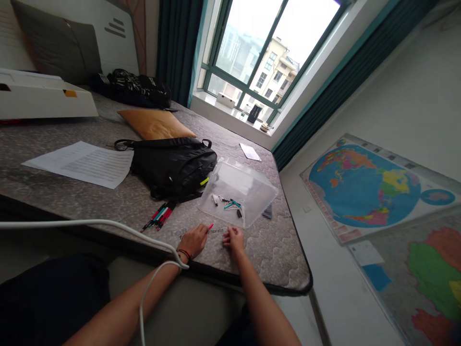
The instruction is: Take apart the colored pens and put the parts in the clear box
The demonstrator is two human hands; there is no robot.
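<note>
My left hand [193,240] rests on the grey mattress [108,202] near its front edge, fingers closed round a red pen [210,226] whose tip sticks out to the right. My right hand [234,239] lies just beside it, fingers pinched on something small I cannot make out. Right behind both hands stands a clear plastic box [239,192] with a few pen parts and caps lying in it. A bundle of red, black and teal pens [160,216] lies on the mattress to the left of the box.
A black bag [173,166] sits behind the pens, with a printed sheet [81,163] to its left and an orange cushion [154,124] behind. A white cable [108,224] crosses my left arm. World maps [363,187] lie on the floor at the right.
</note>
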